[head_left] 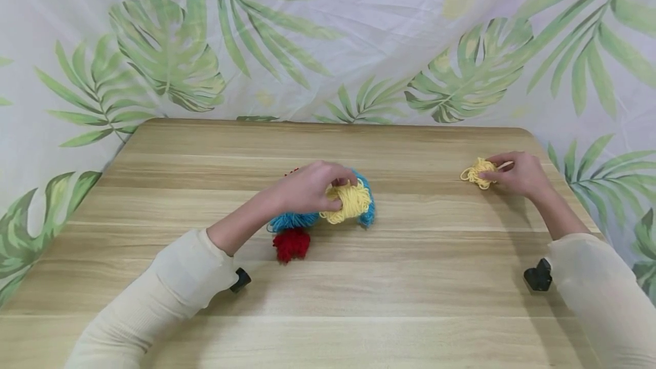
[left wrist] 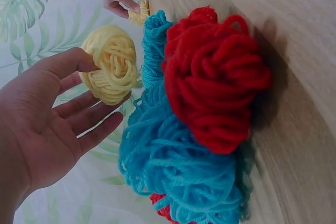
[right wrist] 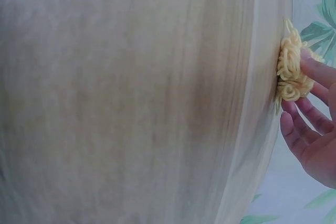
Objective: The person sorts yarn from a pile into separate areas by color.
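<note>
My left hand pinches a ball of yellow yarn between thumb and fingers, held just above the pile at mid-table. Beneath and around it lie blue yarn bundles, with one more blue yarn bundle behind the yellow ball. A red yarn ball sits on the near side of the blue, and a bit of other red yarn shows past it in the left wrist view. Over at the far right, my right hand pinches a looser yellow yarn bundle, which touches the tabletop in the right wrist view.
The wood-grain table fills the lower view, its back edge against a leaf-printed cloth. A black wrist piece shows at the left sleeve, and a similar black piece at the right sleeve.
</note>
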Demonstrator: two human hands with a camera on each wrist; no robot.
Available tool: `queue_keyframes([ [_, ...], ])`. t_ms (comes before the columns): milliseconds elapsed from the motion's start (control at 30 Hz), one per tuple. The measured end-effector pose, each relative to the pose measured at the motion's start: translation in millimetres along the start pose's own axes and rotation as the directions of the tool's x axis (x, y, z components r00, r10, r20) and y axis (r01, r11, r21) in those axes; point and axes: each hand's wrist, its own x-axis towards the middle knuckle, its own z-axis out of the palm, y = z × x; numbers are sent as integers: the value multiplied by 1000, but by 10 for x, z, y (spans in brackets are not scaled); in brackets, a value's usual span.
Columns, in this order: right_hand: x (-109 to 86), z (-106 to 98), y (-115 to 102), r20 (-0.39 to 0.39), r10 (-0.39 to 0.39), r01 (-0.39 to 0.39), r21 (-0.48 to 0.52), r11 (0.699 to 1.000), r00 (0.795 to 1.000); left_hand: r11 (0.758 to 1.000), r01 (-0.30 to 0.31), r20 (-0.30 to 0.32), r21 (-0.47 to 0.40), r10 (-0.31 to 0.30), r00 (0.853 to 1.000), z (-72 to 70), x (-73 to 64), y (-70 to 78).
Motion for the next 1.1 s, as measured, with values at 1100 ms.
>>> queue_keyframes([
  [1100,-8,30,-24,-1,16,-16,33,999,1000,995,-76,-91,-62,70,993,21,183,76],
])
